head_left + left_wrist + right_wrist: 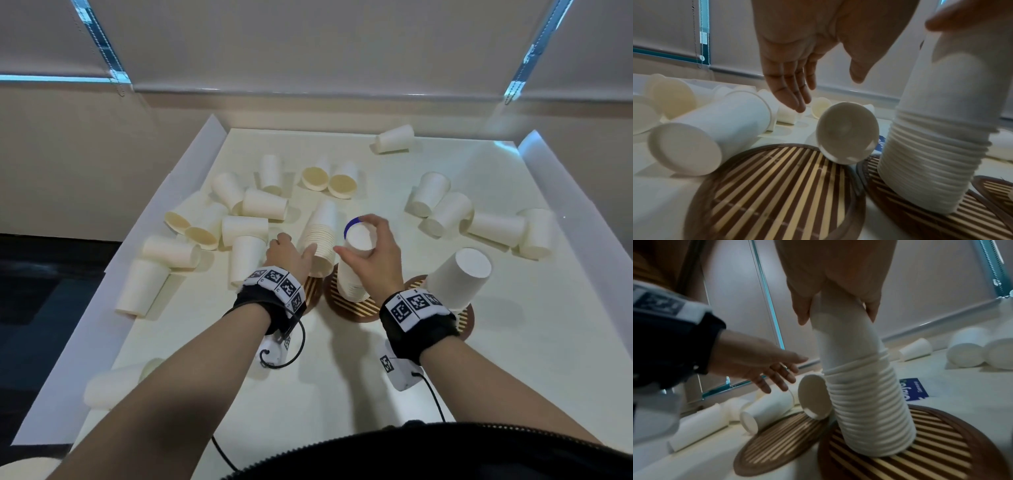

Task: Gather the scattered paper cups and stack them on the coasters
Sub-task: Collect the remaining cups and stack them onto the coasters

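Cup stack (352,274) in rt hand (378,253) grip

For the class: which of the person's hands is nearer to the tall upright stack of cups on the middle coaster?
Right. The right hand grips the top of the tall stack, fingers curled round it. The left hand is open beside it, over the tipped stack by the left coaster.

Looks like an office or a recording room — grey roller blinds (308,41) drawn with bead chains (699,32), and a white walled surface (428,342) set up below them.
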